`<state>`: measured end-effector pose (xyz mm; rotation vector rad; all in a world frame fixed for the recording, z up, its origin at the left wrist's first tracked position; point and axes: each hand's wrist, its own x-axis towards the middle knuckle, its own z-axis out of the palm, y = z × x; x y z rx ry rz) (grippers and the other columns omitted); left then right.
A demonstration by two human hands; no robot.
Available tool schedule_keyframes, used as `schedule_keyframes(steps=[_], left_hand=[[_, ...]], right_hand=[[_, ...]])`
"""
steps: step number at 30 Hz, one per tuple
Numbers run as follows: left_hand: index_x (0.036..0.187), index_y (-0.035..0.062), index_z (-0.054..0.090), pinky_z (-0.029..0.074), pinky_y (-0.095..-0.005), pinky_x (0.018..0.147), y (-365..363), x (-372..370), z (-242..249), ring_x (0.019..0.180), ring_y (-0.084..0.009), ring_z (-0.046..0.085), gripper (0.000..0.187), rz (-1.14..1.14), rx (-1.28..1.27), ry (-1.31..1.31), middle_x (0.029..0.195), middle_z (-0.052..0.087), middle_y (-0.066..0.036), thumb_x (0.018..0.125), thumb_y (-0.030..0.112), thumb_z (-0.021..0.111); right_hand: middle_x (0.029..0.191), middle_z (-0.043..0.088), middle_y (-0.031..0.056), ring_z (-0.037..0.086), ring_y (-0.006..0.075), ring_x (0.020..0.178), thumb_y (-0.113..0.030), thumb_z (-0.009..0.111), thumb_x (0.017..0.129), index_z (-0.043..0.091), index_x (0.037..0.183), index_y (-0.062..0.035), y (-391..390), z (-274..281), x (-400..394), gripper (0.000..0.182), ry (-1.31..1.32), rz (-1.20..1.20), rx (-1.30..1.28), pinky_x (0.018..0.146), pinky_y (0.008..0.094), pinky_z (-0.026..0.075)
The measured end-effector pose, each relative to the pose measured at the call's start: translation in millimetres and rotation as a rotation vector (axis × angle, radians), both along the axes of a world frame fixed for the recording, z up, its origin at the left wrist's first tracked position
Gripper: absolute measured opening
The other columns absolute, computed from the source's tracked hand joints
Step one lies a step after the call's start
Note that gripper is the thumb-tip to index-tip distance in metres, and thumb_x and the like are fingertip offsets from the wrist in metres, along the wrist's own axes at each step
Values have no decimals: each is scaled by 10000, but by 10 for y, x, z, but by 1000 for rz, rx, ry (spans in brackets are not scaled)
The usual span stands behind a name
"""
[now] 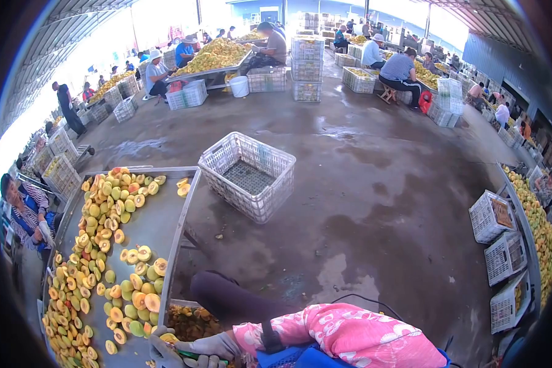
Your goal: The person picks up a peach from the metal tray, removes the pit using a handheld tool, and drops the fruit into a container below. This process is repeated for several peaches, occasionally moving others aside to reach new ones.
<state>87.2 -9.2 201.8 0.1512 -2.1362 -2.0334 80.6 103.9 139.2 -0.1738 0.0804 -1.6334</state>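
Halved yellow-green fruit [138, 288] lies spread over a metal table [142, 228] at the left. By the table's near right edge, my left hand [164, 348], in a grey glove, is closed around a piece of fruit [168, 337]. Close beside it, my right hand [211, 347], also gloved in grey, grips a small tool with a green handle [187, 354]. The tool's tip is too small to make out. Below the table edge, a container [193, 321] of cut fruit sits partly hidden behind my hands.
An empty white crate [248, 175] stands on the wet floor beyond the table. A co-worker [27, 211] sits at the table's far left side. White crates [506, 257] line another fruit table [533, 227] at the right. Several people work at fruit-covered tables farther back.
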Motion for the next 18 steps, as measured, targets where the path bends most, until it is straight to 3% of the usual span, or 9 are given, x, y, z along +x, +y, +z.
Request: schedule_keyframes(steps=[4, 6, 7, 9, 10, 12, 18], left_hand=[[1136, -25, 552, 483, -355, 792, 48, -10, -9, 913, -265, 571, 352, -45, 27, -27, 1029, 599, -131, 940, 265, 509], [1134, -21, 550, 483, -353, 790, 65, -41, -8, 906, -264, 572, 353, -66, 39, -36, 1018, 600, -128, 939, 270, 511], [1133, -20, 549, 483, -352, 789, 64, -48, -16, 903, -263, 572, 354, -74, 49, -43, 1013, 600, -127, 939, 273, 512], [1131, -17, 547, 483, -349, 786, 63, -68, -14, 896, -262, 573, 355, -89, 72, -55, 1002, 600, -124, 938, 279, 515], [1130, -15, 546, 483, -348, 785, 55, -72, -16, 893, -261, 573, 355, -91, 84, -62, 996, 600, -122, 938, 282, 516], [1129, -12, 544, 483, -346, 782, 62, -65, -44, 887, -260, 574, 356, -91, 116, -69, 985, 600, -119, 937, 287, 518], [1123, -3, 538, 483, -339, 775, 90, 79, -222, 867, -257, 576, 360, -52, 244, -114, 952, 601, -111, 935, 304, 525]], right_hand=[[439, 211, -99, 188, 38, 328, -801, 323, 833, 422, 594, -201, 71, 185, 130, 653, -23, -58, 140, 273, 217, 196], [504, 260, -97, 249, 27, 385, -705, 320, 902, 474, 680, -160, 388, 658, 227, 609, 16, -96, 200, 355, 188, 263], [504, 260, -97, 249, 27, 385, -705, 320, 902, 474, 680, -160, 384, 575, 204, 609, 16, -92, 202, 355, 188, 263], [555, 462, -6, 430, 121, 451, -633, 428, 924, 584, 768, -104, 340, 314, 160, 574, -159, 73, -188, 440, 279, 408], [555, 462, -6, 430, 121, 451, -633, 428, 924, 584, 768, -104, 271, 230, 178, 574, -161, 78, -186, 440, 279, 408], [439, 221, -99, 179, 31, 328, -756, 377, 857, 425, 588, -203, 142, 142, 186, 617, -372, 39, -117, 267, 211, 183], [427, 227, -101, 184, 20, 322, -726, 422, 865, 440, 567, -196, -46, -99, 54, 608, -291, 12, -98, 260, 202, 182]])
